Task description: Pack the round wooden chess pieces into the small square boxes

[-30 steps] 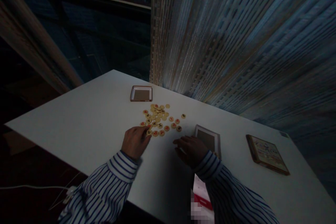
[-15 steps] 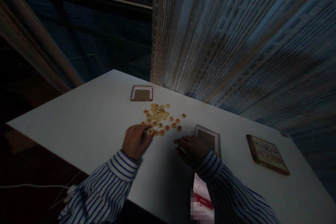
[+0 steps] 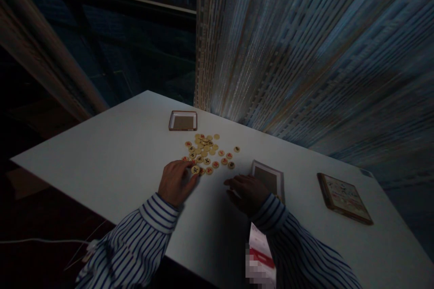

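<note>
Between the thumb and fingers of my left hand (image 3: 176, 184) is a round Chinese chess piece (image 3: 195, 170), pale with a dark character facing up. This hand is at the near left edge of a loose heap of Chinese chess pieces (image 3: 204, 148). Some show red or dark characters, while others appear blank on top. My right hand (image 3: 247, 192) hovers or rests low over the table with its thumb and fingers apart, holding nothing visible. Behind it a shallow open tray (image 3: 267, 175) is partly hidden by the hand and wrist.
A second shallow tray (image 3: 183, 121) lies beyond the heap on the white table (image 3: 111, 144). On the right is a flat box with a decorated top (image 3: 346, 199). A partly blurred phone-like screen (image 3: 260, 246) glows by my right forearm. A string curtain (image 3: 271, 54) hangs along the far edge.
The Chinese chess piece in my left hand has shifted very slightly to the right. My right hand and the heap look the same.
</note>
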{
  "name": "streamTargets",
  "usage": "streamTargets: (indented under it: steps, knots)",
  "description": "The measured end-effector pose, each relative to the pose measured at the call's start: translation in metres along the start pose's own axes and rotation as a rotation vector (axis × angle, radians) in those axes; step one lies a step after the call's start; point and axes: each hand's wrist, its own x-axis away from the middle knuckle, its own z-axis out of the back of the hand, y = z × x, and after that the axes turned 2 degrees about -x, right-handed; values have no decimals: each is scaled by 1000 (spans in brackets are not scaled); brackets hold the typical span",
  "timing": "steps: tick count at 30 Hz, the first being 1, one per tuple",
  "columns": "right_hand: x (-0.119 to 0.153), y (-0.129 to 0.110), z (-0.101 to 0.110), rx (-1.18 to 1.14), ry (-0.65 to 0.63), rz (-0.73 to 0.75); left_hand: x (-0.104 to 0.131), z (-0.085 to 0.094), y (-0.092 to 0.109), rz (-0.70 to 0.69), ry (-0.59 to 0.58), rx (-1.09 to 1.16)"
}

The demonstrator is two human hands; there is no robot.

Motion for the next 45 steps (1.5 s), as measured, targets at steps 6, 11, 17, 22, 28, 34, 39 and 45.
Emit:
streamTargets:
  steps: [6, 11, 17, 22, 28, 34, 39, 45]
  knots:
    - [0, -1, 2, -2, 6, -4, 0, 3, 2, -33, -2, 22]
    - [1, -2, 2, -6, 5, -2, 0, 4, 3, -32, 26, 57]
    - [1, -3, 3, -7, -2, -10, 0, 5, 4, -39, 35, 69]
    - [1, -4, 5, -9, -3, -11, -2, 7, 7, -37, 23, 72]
    - [2, -4, 4, -17, 43, 7, 0, 9, 13, -61, 40, 104]
    - [3, -4, 1, -57, 185, 52, 1, 10, 25, -69, 9, 169]
    - [5, -5, 0, -80, 254, 51, 0, 11, 33, -81, -3, 206]
    - [7, -6, 1, -168, 300, 45, -4, 12, 45, -112, 1, 253]
